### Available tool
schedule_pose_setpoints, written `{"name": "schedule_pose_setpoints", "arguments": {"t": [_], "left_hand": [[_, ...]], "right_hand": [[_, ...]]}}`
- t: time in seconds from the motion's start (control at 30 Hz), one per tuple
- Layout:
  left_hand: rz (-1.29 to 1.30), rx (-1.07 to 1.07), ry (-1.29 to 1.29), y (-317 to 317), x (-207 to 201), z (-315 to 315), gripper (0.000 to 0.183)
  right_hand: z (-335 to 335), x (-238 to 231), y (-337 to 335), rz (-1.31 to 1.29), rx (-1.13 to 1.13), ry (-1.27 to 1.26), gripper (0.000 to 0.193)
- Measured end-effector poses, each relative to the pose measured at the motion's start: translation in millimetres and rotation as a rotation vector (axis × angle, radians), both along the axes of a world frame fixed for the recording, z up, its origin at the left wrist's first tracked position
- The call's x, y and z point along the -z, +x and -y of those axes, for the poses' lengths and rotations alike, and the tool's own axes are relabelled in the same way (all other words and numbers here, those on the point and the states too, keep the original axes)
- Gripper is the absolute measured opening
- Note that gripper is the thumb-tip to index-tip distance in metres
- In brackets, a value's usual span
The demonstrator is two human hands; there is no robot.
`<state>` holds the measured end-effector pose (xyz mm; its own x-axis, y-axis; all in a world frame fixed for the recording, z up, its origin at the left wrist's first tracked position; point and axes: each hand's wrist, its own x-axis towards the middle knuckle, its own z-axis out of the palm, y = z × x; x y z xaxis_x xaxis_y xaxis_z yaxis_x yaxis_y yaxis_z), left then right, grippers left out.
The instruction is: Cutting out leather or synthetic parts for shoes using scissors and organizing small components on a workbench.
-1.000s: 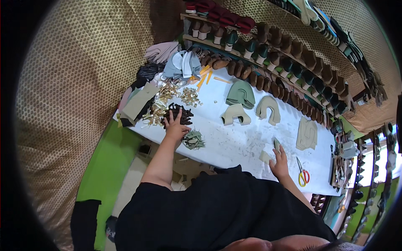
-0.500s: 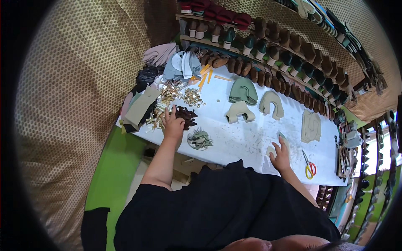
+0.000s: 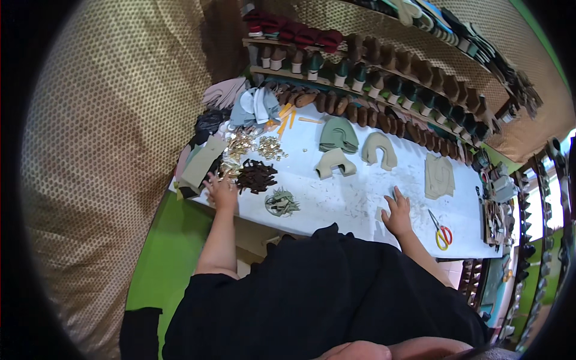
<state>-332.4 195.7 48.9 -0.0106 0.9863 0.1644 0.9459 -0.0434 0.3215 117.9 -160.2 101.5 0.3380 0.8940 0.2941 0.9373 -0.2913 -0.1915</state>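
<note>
At the table's left front edge, my left hand (image 3: 222,192) reaches with fingers apart to the pale and gold scraps beside a beige folded sheet (image 3: 204,162). A pile of dark brown strips (image 3: 257,177) lies just right of it, and small gold metal pieces (image 3: 240,146) are heaped beyond. Green-grey strips (image 3: 282,203) form a round bundle nearer the front. My right hand (image 3: 397,215) rests on the tabletop, fingers spread, over a small pale piece it partly hides. Scissors (image 3: 441,231) with red and yellow handles lie to its right.
On the white table (image 3: 336,204) lie a green folded piece (image 3: 339,135), beige U-shaped pieces (image 3: 379,151) and a beige stack (image 3: 440,177). Grey-blue cut pieces (image 3: 255,109) sit at the far left. Shelves of shoes (image 3: 360,78) stand along the back.
My left hand has moved left, off the brown strips to the scraps by the beige sheet. My right hand has stayed about where it was on the table. The view has shifted slightly.
</note>
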Motion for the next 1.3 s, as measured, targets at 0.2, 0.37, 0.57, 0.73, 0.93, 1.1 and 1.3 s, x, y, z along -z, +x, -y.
{"name": "schedule_pose_setpoints", "arguments": {"t": [0.2,0.37,0.57,0.73,0.93,1.1,1.3], "left_hand": [[-0.098,-0.091,0.019,-29.7,-1.3,34.3,0.052],[0.008,-0.122,0.068,-4.8,-16.6,77.1,0.05],[0.021,0.092,0.004,94.0,-24.4,144.8,0.048],[-0.001,0.356,-0.001,184.2,-24.5,192.6,0.044],[0.164,0.491,-0.087,246.4,-25.5,245.2,0.042],[0.202,0.458,-0.176,250.5,-37.3,279.8,0.041],[0.257,0.349,-0.216,215.8,-19.9,284.7,0.04]], "right_hand": [[47.4,-0.5,53.1,0.016,0.207,-0.021,0.052],[97.9,10.8,115.4,-0.025,0.471,-0.066,0.053],[135.8,39.9,164.7,-0.124,0.463,-0.259,0.053],[124.5,46.1,151.6,-0.135,0.156,-0.496,0.071],[99.3,73.2,147.6,0.027,-0.293,-0.3,0.058],[68.2,39.0,162.3,-0.157,-0.238,-0.198,0.024],[4.1,-61.8,192.7,-0.277,0.032,0.086,0.02]]}}
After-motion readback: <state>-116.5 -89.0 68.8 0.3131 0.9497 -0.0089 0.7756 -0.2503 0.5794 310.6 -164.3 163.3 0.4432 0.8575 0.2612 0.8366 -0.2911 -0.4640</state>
